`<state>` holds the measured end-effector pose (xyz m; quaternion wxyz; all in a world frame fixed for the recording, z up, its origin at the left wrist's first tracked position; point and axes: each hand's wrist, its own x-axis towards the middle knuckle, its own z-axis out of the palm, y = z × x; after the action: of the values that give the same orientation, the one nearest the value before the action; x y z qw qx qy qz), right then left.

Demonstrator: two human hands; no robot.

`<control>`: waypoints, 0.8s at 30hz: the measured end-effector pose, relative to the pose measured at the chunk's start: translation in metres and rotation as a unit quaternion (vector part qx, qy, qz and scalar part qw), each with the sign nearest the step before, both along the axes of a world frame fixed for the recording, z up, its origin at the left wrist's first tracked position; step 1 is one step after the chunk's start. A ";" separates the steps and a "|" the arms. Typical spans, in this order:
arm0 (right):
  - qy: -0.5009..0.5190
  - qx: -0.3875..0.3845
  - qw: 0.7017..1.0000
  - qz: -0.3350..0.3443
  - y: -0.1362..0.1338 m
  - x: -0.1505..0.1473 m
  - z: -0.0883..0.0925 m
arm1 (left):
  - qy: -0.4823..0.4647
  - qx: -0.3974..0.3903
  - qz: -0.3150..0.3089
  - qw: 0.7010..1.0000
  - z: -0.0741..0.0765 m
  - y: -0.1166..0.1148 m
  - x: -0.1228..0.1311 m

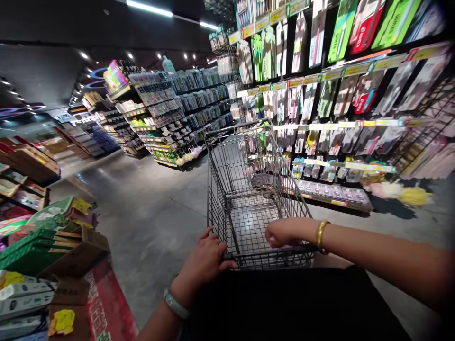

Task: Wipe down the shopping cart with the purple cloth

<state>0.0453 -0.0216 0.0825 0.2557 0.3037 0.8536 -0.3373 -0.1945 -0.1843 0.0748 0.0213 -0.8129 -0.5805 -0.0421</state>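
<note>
A dark wire shopping cart (249, 222) stands right in front of me, its basket stretching away from my body. My left hand (206, 255) grips the near left corner of the cart, thumb along the dark bar and fingers over the side rim. A pale bangle (175, 304) circles that wrist. My right hand (280, 233) reaches over the near end into the basket's space, fingers curled downward. What those fingers hold, if anything, is hidden. A gold bangle (322, 237) sits on the right wrist.
Shelves of hanging packaged goods (327, 94) line the right side, close to the cart. Another stocked shelf (156, 109) stands ahead left. Cardboard boxes (83, 241) and green bins (28, 251) crowd the near left. Grey floor (152, 213) runs between them.
</note>
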 end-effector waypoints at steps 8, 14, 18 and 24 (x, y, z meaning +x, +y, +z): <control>0.127 0.063 0.989 0.035 -0.014 -0.034 -0.008 | -0.037 0.100 0.117 0.987 -0.029 -0.006 0.056; -0.070 0.043 0.996 -0.023 0.008 0.009 -0.010 | -0.003 0.144 0.169 0.975 -0.043 0.009 0.062; 0.068 0.008 0.997 0.040 0.002 -0.030 -0.012 | -0.002 0.150 0.174 0.973 -0.043 0.013 0.060; 0.025 0.007 0.999 0.034 0.004 -0.024 -0.016 | 0.023 0.168 0.180 0.969 -0.044 0.014 0.058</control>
<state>0.0216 -0.0173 0.0661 0.2438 0.2682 0.8716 -0.3301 -0.1365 -0.1705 0.0303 0.1786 -0.6801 -0.7015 -0.1156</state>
